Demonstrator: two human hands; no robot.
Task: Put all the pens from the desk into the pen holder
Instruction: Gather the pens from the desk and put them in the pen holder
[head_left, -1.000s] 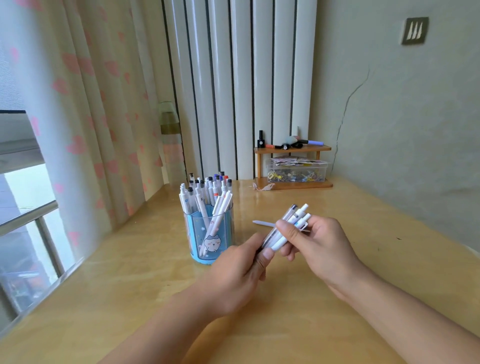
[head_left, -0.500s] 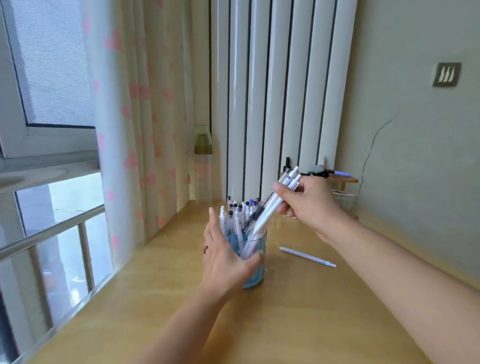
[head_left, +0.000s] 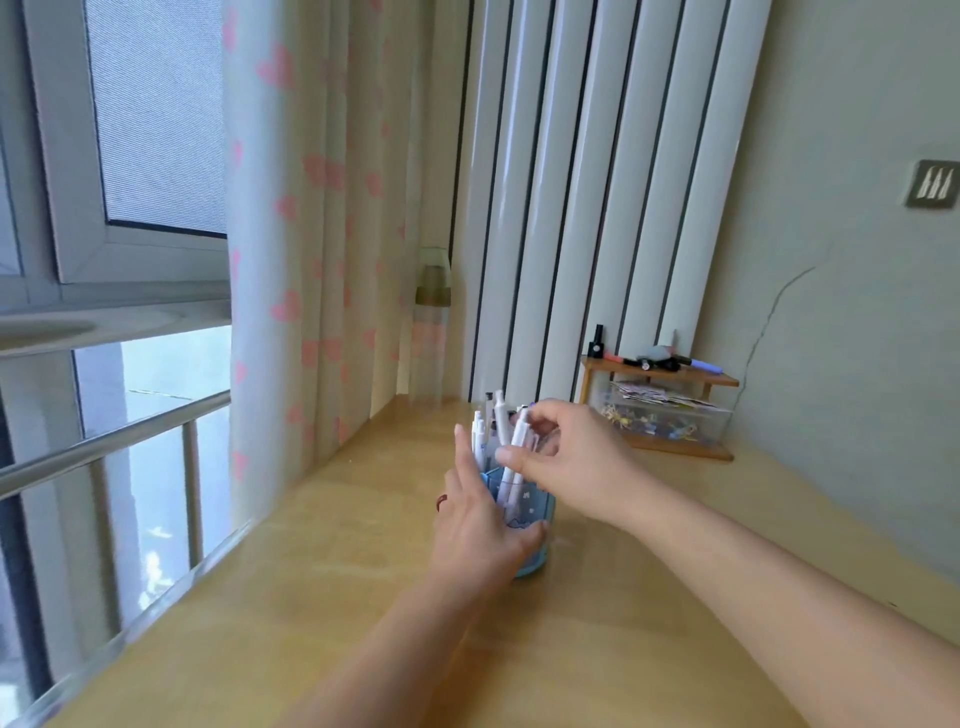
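A blue see-through pen holder (head_left: 537, 525) stands on the wooden desk (head_left: 597, 649), packed with several white pens (head_left: 500, 420) standing upright. My left hand (head_left: 480, 525) wraps the holder's left and front side, thumb across its lower front. My right hand (head_left: 569, 457) hovers over the holder's rim, thumb and forefinger pinched on a few white pens (head_left: 519, 441) whose lower ends sit inside the holder. My right forearm hides the desk behind and to the right of the holder.
A small wooden shelf (head_left: 660, 370) with markers and a clear plastic box (head_left: 670, 415) stands at the back right against the wall. A heart-print curtain (head_left: 311, 260) and the window rail (head_left: 114, 441) border the desk's left edge.
My right hand has come down from above the holder, and the bundle of white pens now stands inside it. My left hand stays around the holder. The loose pen on the desk is no longer in sight.
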